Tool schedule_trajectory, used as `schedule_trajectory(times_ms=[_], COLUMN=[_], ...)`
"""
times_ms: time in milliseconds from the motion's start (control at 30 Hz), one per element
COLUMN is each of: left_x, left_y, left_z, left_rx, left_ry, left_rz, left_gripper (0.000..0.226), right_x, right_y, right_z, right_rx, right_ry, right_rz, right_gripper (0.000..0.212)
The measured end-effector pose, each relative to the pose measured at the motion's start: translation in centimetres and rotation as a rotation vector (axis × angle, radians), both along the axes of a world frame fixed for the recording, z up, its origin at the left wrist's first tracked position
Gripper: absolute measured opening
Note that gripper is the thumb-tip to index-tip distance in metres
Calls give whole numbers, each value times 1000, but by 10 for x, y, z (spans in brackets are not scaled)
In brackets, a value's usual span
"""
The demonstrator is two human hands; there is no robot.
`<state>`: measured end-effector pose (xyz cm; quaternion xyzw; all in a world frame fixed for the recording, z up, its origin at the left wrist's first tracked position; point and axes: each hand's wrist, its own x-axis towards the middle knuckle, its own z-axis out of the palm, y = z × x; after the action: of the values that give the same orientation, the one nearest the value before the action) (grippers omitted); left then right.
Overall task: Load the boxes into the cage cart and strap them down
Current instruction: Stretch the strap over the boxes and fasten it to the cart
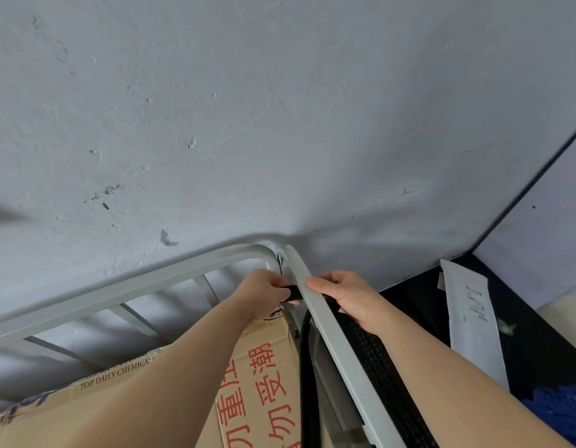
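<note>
Your left hand (264,291) sits at the lower centre of the frame, fingers curled and pinching the end of the black strap (291,292) just inside the cage cart's (125,287) top corner. Your right hand (348,299) is just right of it, on the other side of the grey top rail (341,347), fingers closed around the strap where it passes behind that rail. The rail runs between your two hands and hides the stretch of strap linking them.

Below the right hand the strap continues as a wide black band along the outside of the rail toward the bottom edge. A thinner black loop hangs inside the rail, beside the box.

The cardboard box (257,376), with red characters and "TOP DAILY CHEMICA" printed on it, sits inside the cart in the lower left, under your left forearm and close under the top rail. Vertical cage bars show behind it.

A pitted grey wall (248,108) fills the upper frame. At the right, a white packet (471,318) lies on a dark floor, well apart from the cart.
</note>
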<state>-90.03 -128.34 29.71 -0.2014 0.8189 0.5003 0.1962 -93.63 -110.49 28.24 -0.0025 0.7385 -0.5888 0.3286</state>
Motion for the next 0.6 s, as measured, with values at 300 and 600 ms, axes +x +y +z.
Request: schedule_trajectory(times_ms=[300, 600], left_x=[49, 101], left_y=[10, 0], left_z=[7, 16], left_rx=[-245, -531], left_ry=[137, 15], left_rz=[-94, -172], left_gripper=[19, 26], right_x=[41, 89], right_y=[34, 48], right_z=[4, 27], right_rx=[28, 441], right_ry=[93, 339], right_rz=[-119, 78], right_gripper=[18, 23])
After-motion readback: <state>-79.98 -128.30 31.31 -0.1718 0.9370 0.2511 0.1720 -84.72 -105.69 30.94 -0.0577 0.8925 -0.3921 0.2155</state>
